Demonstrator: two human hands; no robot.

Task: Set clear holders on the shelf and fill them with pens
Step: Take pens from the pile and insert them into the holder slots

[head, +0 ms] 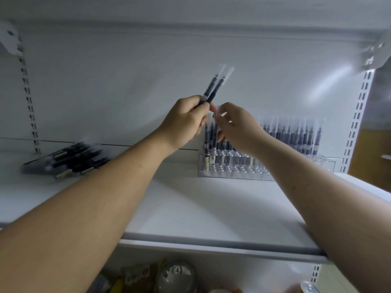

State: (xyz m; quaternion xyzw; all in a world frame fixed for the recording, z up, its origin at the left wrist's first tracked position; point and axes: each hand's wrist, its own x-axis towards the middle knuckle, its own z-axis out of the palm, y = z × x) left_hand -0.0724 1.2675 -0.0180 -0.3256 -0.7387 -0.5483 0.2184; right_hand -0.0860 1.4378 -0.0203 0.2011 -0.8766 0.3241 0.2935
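The left hand is gripping two black, clear-capped pens, tilting above the holder on the shelf. The right hand is curling just beside; whether it's pinching anything, I cannot tell.

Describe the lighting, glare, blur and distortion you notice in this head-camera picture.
Head view: dim, cool light overall; a glare streak on the back panel, upper right; motion blur smears the loose pens at left and the held pens in the left hand; the wide-angle lens bows the shelf edge.
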